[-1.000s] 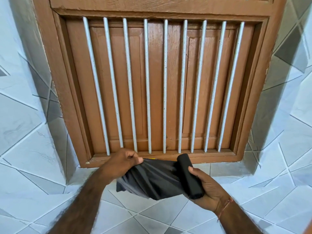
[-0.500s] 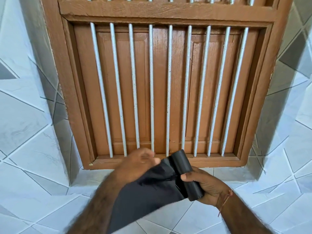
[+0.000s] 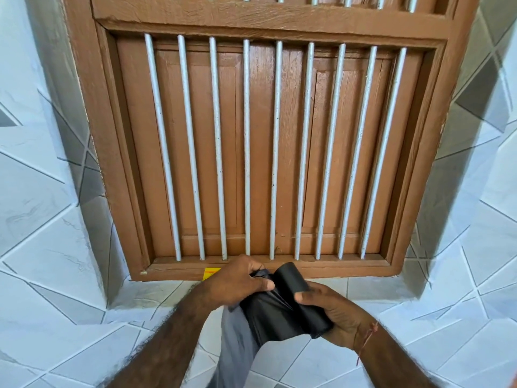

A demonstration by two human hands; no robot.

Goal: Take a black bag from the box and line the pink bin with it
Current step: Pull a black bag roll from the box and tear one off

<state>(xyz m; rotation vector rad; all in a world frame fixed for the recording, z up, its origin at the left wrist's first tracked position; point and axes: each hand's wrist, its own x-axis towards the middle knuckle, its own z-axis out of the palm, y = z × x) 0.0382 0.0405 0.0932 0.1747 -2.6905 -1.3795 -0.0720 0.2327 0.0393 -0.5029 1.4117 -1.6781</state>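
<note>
A roll of black bags (image 3: 300, 298) lies in my right hand (image 3: 335, 317), whose fingers and thumb curl round it low in the view. My left hand (image 3: 237, 281) grips the loose black bag (image 3: 260, 320) right beside the roll, where the sheet leaves it. The bag's free end (image 3: 235, 351) hangs down between my forearms. A small yellow corner (image 3: 211, 273) shows behind my left hand. Neither the pink bin nor the box as a whole is in view.
Straight ahead stands a brown wooden window frame (image 3: 268, 18) with closed shutters behind several white vertical bars (image 3: 246, 149). Its sill (image 3: 349, 268) runs just beyond my hands. White and grey tiled wall (image 3: 56, 275) surrounds it on both sides and below.
My left hand has moved right, up against the roll, bunching the spread sheet. The bag's loose end now hangs down between my arms. The view has tilted down slightly.
</note>
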